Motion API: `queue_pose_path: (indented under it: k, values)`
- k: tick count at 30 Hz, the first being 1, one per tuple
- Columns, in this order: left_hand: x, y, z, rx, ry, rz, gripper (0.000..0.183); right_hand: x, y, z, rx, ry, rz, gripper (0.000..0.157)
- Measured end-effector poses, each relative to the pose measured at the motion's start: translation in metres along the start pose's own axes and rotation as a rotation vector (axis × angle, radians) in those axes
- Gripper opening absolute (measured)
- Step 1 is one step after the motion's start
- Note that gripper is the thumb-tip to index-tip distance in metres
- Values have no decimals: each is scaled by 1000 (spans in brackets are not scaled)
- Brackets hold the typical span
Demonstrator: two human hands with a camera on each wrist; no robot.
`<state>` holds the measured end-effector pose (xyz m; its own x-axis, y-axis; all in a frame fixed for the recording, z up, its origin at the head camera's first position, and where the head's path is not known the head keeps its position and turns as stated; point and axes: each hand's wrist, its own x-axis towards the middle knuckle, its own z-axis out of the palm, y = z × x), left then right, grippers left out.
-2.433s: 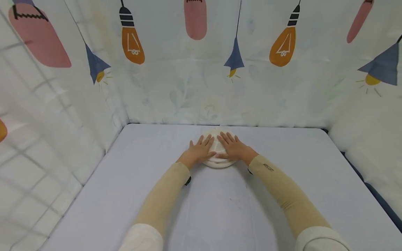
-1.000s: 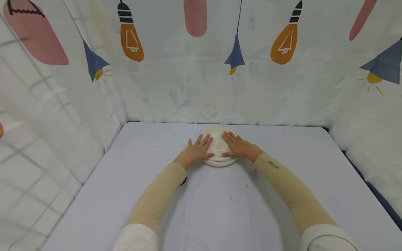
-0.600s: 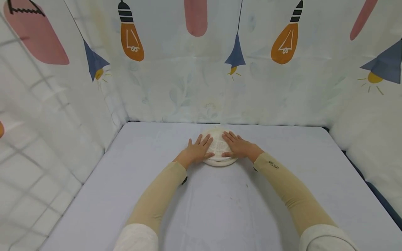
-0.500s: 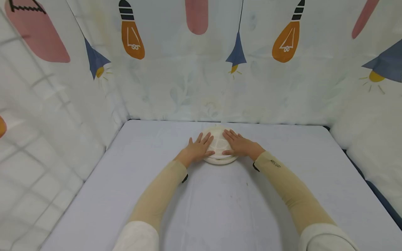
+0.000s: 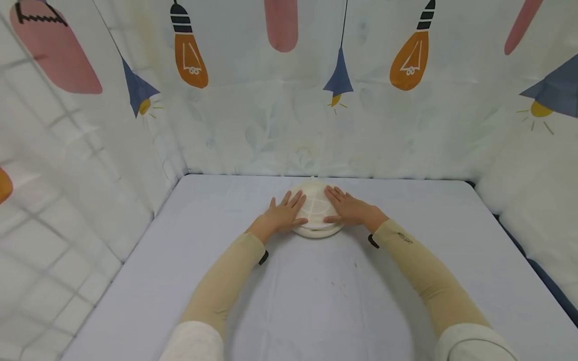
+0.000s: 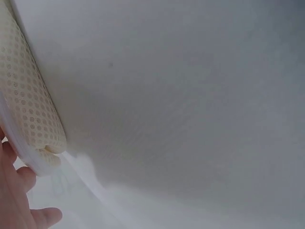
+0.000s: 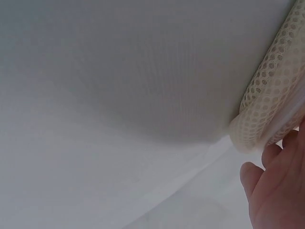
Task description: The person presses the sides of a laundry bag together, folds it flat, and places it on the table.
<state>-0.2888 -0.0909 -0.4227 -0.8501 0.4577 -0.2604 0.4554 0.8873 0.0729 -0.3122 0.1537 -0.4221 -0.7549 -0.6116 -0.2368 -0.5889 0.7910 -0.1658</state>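
A round cream mesh laundry bag [image 5: 315,205] lies flattened near the table's far edge, its rim thicker towards me. My left hand [image 5: 281,216] rests on its left side with fingers spread and straight. On the right side my right hand [image 5: 351,208] lies with its fingers stretched out over the mesh. Honeycomb netting and a pale band of the mesh bag [image 6: 32,102] show beside the left fingertips in the left wrist view. In the right wrist view the rolled edge of the mesh bag [image 7: 267,90] sits above the right fingers. Both palms partly cover the bag.
The bag lies on a table with a white cover [image 5: 311,301]. A printed curtain [image 5: 280,125] with lamp and bulb pictures stands behind the table, and similar cloth hangs at both sides. Small specks mark the cover in front of the bag.
My hands have moved apart from near the bag's middle to its two sides, baring more of the mesh. Most lately my right hand has slid slightly right.
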Motion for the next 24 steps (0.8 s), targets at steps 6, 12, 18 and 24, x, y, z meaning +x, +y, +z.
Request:
queue_pose_path:
  k: [6, 12, 18, 24]
  values:
    - [-3, 0, 2, 1, 7, 6, 81, -5, -1, 0, 33, 25, -19, 98]
    - [-3, 2, 5, 1, 19, 0, 82, -5, -1, 4, 32, 33, -14, 99]
    - [-3, 5, 8, 35, 36, 2, 83, -5, -2, 8, 24, 49, 0, 102]
    - [-6, 7, 6, 62, 29, -4, 84, -2, -5, 9, 17, 47, 0, 102]
